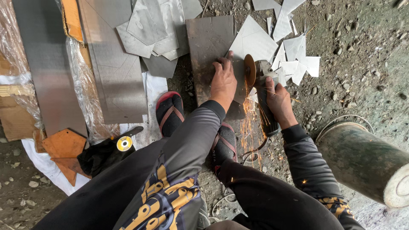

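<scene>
My left hand (pixel 223 79) presses flat on a rusty brown metal sheet (pixel 208 47) lying on the ground. My right hand (pixel 279 101) grips the dark body of an angle grinder (pixel 263 89). Its orange disc (pixel 249 70) stands upright at the sheet's right edge, close to my left hand's fingers. Orange sparks (pixel 249 127) spray back toward me between my arms. My two feet in red-trimmed sandals (pixel 169 111) rest by the sheet's near edge.
Grey metal sheets (pixel 115 64) and cut triangular offcuts (pixel 294 47) lie around. A second grinder with a yellow disc label (pixel 124 144) sits on black cloth at the left. A green cylinder (pixel 366 162) lies at the right. Cardboard pieces (pixel 64 145) and gravel surround.
</scene>
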